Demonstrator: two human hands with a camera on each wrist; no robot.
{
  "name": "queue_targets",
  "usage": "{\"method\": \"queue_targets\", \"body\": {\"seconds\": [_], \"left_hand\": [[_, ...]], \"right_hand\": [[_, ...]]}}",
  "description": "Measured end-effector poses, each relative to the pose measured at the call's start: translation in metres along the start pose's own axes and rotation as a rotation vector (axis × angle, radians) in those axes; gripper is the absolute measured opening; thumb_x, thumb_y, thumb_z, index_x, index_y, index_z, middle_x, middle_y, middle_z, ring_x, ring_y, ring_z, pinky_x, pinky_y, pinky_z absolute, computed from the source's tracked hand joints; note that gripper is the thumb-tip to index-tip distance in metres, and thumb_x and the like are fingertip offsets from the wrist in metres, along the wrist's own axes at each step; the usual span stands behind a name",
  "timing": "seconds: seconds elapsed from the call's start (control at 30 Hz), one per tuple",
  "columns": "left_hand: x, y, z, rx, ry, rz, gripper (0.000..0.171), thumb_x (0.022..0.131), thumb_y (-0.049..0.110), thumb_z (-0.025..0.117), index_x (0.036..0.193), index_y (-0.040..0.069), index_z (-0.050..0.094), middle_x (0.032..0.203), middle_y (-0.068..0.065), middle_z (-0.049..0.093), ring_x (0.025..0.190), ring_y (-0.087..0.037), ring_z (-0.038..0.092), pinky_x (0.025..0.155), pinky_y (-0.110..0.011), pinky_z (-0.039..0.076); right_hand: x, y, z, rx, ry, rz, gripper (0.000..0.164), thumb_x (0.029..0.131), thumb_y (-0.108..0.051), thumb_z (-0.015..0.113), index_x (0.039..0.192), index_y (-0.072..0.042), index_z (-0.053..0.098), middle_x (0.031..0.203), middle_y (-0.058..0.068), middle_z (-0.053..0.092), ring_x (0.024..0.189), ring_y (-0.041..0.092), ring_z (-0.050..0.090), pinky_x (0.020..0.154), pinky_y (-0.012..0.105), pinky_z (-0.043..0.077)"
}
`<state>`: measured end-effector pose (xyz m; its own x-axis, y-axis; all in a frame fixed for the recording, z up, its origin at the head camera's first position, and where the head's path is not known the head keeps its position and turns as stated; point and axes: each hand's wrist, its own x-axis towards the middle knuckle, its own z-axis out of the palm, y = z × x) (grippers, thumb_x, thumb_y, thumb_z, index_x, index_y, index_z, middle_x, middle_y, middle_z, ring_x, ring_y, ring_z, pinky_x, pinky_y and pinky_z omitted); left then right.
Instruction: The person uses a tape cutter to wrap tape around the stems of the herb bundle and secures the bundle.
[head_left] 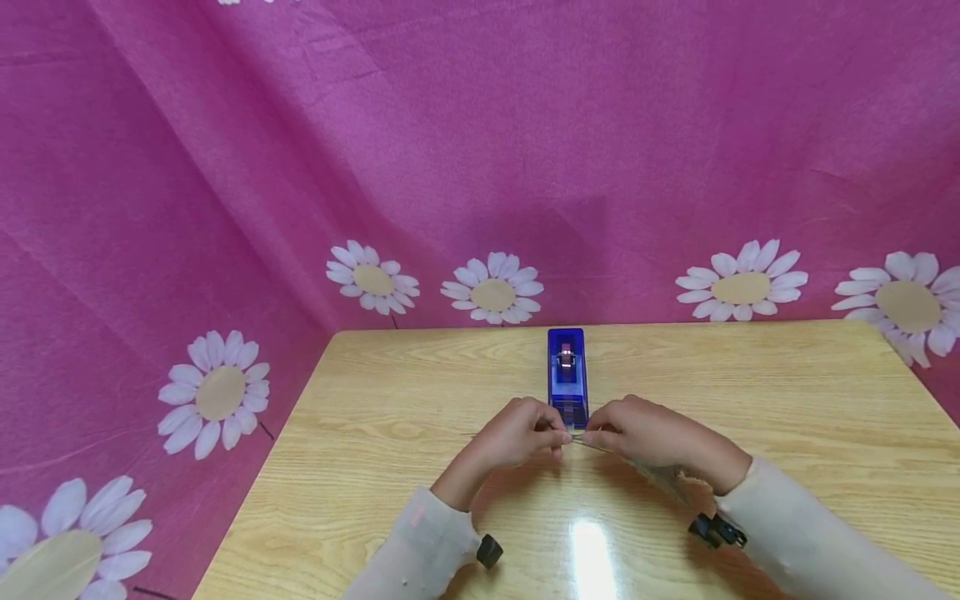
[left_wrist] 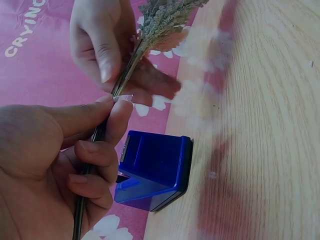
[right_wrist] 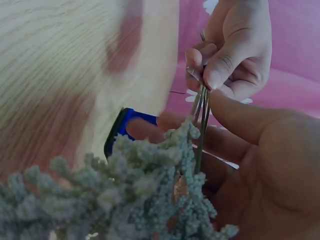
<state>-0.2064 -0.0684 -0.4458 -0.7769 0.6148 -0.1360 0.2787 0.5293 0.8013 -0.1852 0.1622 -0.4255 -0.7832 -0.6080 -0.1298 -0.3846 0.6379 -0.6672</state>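
Curtained-off corner, room type hard to tell: pink daisy-print cloth (head_left: 525, 150) behind wood-grain table (head_left: 397, 387).

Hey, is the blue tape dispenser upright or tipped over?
Upright: the blue tape dispenser sits with its dark base on the table, and the head view looks down into its top.

Reaching in from seven o'clock with the left forearm (head_left: 416, 550) and from four with the right forearm (head_left: 813, 525); pinching with thumb and index of the left hand (head_left: 519, 433), aimed at two o'clock, other fingers curled; with the right hand (head_left: 656, 435) just beside, aimed at ten o'clock, thumb extended, fingers loosely outstretched.
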Motion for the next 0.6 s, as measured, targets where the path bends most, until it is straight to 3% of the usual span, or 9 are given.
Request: {"method": "queue_targets", "body": {"seconds": [0.13, 0.3, 0.6], "left_hand": [[-0.001, 0.001, 0.0, -0.009, 0.009, -0.004, 0.018, 0.101, 0.011, 0.067, 0.09, 0.002, 0.077, 0.077, -0.008, 0.074, 0.073, -0.012, 0.059, 0.061, -0.019, 0.041], [-0.001, 0.001, 0.001, -0.017, 0.011, -0.009, 0.017, 0.101, 0.011, 0.067, 0.091, 0.001, 0.077, 0.077, -0.007, 0.074, 0.077, -0.021, 0.064, 0.062, -0.019, 0.042], [0.001, -0.003, 0.003, -0.076, 0.019, -0.036, 0.013, 0.098, 0.007, 0.069, 0.091, -0.001, 0.077, 0.075, -0.004, 0.073, 0.079, -0.025, 0.07, 0.066, -0.02, 0.048]], "right_hand": [[-0.001, 0.002, 0.002, -0.012, -0.046, -0.06, 0.023, 0.105, -0.026, 0.062, 0.104, -0.008, 0.078, 0.078, -0.008, 0.065, 0.064, 0.004, 0.05, 0.065, 0.028, 0.047], [0.0, 0.003, 0.004, 0.017, -0.033, -0.08, 0.022, 0.103, -0.017, 0.064, 0.083, -0.012, 0.071, 0.064, -0.011, 0.05, 0.055, 0.003, 0.041, 0.057, 0.024, 0.04], [-0.001, 0.002, 0.011, -0.021, 0.05, -0.032, 0.028, 0.102, -0.015, 0.064, 0.074, -0.015, 0.068, 0.062, -0.006, 0.058, 0.054, 0.004, 0.043, 0.054, 0.024, 0.038]]}}
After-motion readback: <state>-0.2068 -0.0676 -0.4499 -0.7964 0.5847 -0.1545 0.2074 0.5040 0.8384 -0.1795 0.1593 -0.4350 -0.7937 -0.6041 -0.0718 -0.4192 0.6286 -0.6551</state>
